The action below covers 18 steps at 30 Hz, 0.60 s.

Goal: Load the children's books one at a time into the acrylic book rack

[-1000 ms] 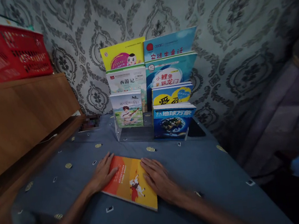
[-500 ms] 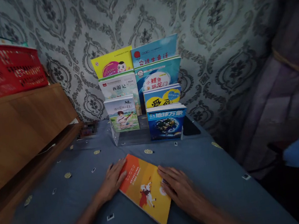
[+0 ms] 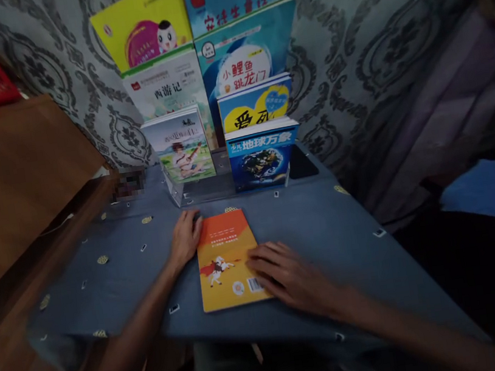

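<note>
Orange and yellow, that book [image 3: 228, 259] lies flat by the desk's [image 3: 341, 233] near edge! Your left hand [image 3: 185, 237] meets its upper left side, your right hand [image 3: 285, 272] covers its right edge, each grip loosely spread. A clear rack [image 3: 176, 190] stands toward the far edge.

Ahead of me: clear stand [image 3: 204, 190] loaded with upright books [image 3: 265, 161] in two columns; blocks any straight forward reach. Patterned wall [image 3: 336, 75] behind. Slim gap between the two front books. Only a short strip of tablecloth [image 3: 350, 226] between stand and orange book [image 3: 225, 274]. Outward of my left hand [image 3: 184, 238], free cloth toward the wooden panel [image 3: 12, 182]. Outward of my right hand [image 3: 287, 273], free cloth to the slanting edge. Dark flat object [image 3: 302, 164] right of the stand, occupying that back corner.
</note>
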Each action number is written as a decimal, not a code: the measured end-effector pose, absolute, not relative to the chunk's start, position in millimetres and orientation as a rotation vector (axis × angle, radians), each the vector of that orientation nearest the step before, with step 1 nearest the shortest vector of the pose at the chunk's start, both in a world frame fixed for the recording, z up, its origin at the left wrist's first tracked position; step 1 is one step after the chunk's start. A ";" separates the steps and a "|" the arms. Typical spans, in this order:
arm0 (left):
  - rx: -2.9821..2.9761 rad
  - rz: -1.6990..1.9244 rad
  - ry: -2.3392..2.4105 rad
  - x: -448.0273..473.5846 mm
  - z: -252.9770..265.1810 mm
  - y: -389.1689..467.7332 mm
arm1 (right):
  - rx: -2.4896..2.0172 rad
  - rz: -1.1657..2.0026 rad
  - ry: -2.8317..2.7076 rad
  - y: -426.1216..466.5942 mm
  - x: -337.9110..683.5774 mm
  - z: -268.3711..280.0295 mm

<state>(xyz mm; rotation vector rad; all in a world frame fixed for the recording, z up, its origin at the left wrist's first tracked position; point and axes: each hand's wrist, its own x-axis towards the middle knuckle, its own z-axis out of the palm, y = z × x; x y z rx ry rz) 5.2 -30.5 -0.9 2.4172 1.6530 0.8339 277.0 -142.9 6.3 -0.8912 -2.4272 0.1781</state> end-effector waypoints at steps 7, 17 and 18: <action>2.374 0.786 1.553 1.4 -11.7 -44.3 | -0.981 0.363 -2.518 -85.5 256.1 2.1; 2.394 0.768 1.549 5.1 -9.7 -43.8 | -1.192 0.316 -2.418 -40.0 252.9 -17.8; 2.395 0.761 1.554 5.4 -9.3 -44.0 | -1.201 0.275 -2.399 -46.6 253.4 -20.2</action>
